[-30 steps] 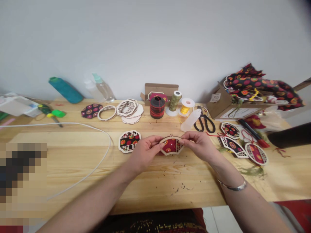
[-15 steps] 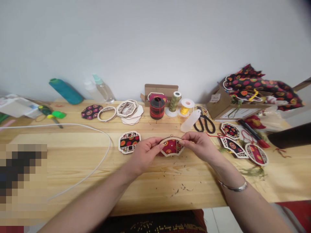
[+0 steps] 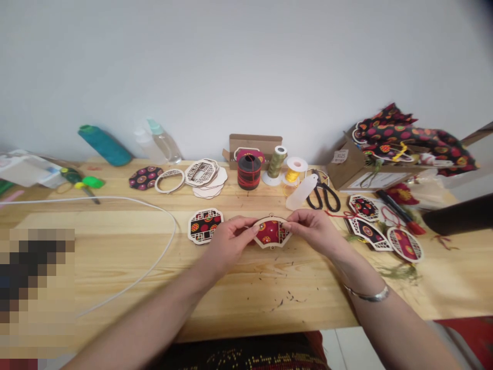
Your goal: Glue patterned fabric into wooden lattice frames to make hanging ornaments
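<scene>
A fan-shaped wooden frame (image 3: 272,234) with dark red patterned fabric inside is held just above the table at the centre. My left hand (image 3: 232,240) pinches its left end between thumb and fingers. Its right end is gripped by my right hand (image 3: 313,231), thumb in front. To the left of my left hand lies a wooden-framed piece with black and red fabric (image 3: 205,226). Beyond my right hand are a white plastic bottle (image 3: 302,192) and black-handled scissors (image 3: 332,197).
Thread spools (image 3: 249,172) stand along the back. Wooden cut-outs (image 3: 201,173) lie behind on the left. At right are a cardboard box (image 3: 346,163) with fabric and several finished-looking pieces (image 3: 405,244). A white cable (image 3: 169,241) curves over the table's left side.
The fan-shaped piece and both hands have hardly moved, with only a slight shift of the fingers. The view has drifted a little, so things at the right sit slightly further left.
</scene>
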Available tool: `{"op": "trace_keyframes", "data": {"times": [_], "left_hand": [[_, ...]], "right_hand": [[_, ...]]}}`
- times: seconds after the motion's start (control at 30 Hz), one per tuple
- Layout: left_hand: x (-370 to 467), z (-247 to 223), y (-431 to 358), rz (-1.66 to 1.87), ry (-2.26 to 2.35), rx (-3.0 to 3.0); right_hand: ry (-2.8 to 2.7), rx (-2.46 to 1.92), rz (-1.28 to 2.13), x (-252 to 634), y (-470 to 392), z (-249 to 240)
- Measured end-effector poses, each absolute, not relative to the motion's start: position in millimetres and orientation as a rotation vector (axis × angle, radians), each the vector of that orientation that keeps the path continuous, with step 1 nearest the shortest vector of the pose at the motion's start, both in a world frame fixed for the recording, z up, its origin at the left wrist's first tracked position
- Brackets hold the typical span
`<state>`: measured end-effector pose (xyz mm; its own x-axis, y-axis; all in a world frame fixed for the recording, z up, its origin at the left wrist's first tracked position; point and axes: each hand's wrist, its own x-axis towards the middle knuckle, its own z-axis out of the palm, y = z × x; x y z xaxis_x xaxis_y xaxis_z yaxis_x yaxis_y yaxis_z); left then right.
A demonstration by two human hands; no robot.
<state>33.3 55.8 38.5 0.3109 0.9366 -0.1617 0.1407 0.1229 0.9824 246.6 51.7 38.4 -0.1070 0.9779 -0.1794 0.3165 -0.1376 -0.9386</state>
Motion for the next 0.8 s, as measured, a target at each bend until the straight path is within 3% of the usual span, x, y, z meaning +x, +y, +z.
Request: {"op": "trace_keyframes", "data": {"times": [0.8], "left_hand": [[30, 23, 54, 0.696, 1.366, 2.102]], "right_hand": [[-1.616, -1.738, 0.983, 239, 53, 26]]}}
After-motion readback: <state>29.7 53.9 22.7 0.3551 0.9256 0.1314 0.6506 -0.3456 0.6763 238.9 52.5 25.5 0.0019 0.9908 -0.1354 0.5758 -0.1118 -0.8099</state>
